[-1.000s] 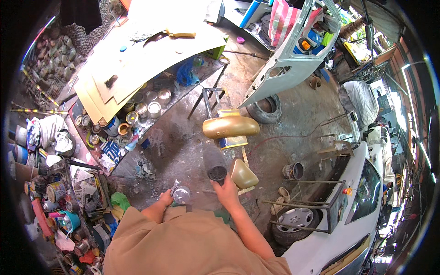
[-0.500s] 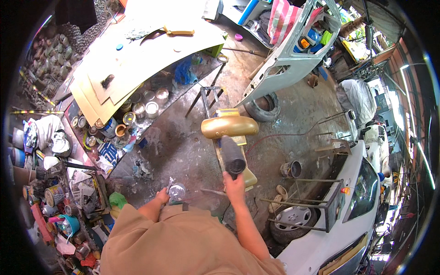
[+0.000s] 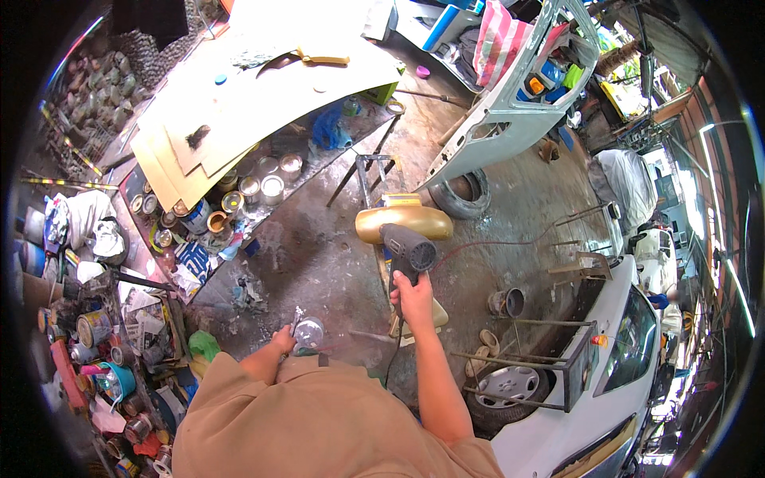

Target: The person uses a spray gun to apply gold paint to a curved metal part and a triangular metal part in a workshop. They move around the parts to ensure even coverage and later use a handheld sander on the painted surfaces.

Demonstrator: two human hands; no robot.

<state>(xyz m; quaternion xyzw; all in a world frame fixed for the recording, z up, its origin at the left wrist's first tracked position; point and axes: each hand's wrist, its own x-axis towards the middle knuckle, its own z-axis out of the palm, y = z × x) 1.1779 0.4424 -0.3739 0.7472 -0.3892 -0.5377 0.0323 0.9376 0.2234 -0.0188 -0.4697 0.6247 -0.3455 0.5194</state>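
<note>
My right hand grips the handle of a dark grey heat gun. The gun's nozzle end is close to a curved, glossy gold fender, which rests on a stand in front of me. From this angle I cannot tell if they touch. Low at my left side, my left hand is closed around what looks like a paint spray gun, with a pale round cup beside it. Another gold-painted part lies below the fender, partly hidden by my right hand.
Paint cans crowd a low table at the left, near cardboard sheets. A grey car door stands ahead, beside a loose tire. At the right are a metal frame, a white car and a bucket.
My right hand has risen slightly and turned the heat gun, so its nozzle end now points up and left at the fender. My left hand stays about where it was.
</note>
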